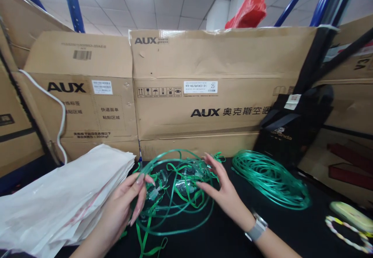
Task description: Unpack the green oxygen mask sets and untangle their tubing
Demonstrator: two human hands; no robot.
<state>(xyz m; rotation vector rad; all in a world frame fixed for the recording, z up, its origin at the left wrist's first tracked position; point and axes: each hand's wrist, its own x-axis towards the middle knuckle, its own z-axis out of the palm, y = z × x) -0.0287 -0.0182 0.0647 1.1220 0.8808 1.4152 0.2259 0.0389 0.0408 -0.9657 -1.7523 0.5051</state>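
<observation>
A loose coil of green clear tubing (171, 233) is looped in front of me, its upper left side pinched between the thumb and fingers of my left hand (126, 197). At the coil's right side, my right hand (223, 184) is open, thumb and fingers apart; whether its fingertips touch the tubing is hard to tell. Behind and inside the loops are clear plastic masks (184, 187), tangled with green elastic straps (140, 236). How many masks there are is hidden by the tangle. A larger, neater bundle of green tubing (271, 180) lies apart, right of my right hand.
White flat bags (72, 188) are stacked at left on the black table (224, 238). Large cardboard boxes (175, 118) form a wall behind. A black bag (288, 129) leans at right. A beaded bracelet (345, 242) and yellow-green case (351, 215) lie near the right edge.
</observation>
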